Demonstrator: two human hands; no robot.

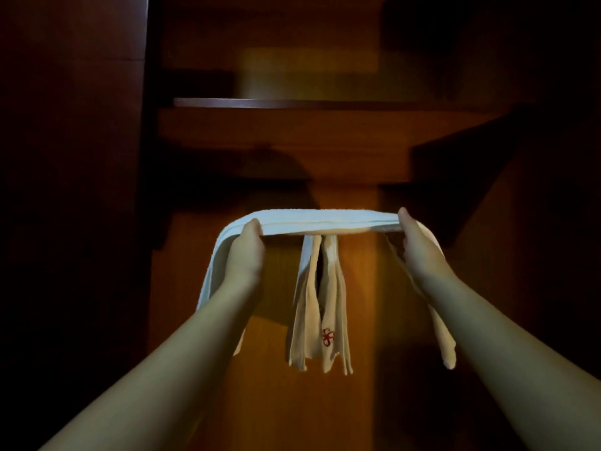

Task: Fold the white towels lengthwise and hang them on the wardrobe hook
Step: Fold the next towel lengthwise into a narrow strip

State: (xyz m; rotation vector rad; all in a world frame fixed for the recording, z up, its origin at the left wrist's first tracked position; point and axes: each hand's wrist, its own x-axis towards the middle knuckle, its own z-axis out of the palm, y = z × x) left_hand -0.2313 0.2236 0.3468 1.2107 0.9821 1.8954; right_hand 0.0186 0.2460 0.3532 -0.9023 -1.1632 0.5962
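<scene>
the step in hand looks like the hanging itself: a folded white towel point(325, 218) is stretched flat and level across the middle of the frame, right in front of the spot where other towels already hang. the left hand point(245, 252), at centre left, grips the band with its fingers curled over the top edge, and the right hand point(418, 242), at centre right, grips the other end the same way. the wardrobe hook cannot be seen; it seems to sit just behind the middle of the stretched band, hidden by it.

the next move, as i judge it, calls for draping the band's middle over that hidden hook and then letting both ends drop evenly, so neither side pulls it off.

the held towel is a narrow strip, neatly doubled lengthwise, its loose ends trailing down past each forearm toward the lower left and lower right. below it, in the lower centre, the hung towels point(320, 320) droop in narrow folds, one with a small red emblem point(327, 336). a wooden shelf point(292, 102) crosses the upper middle of the frame.
</scene>
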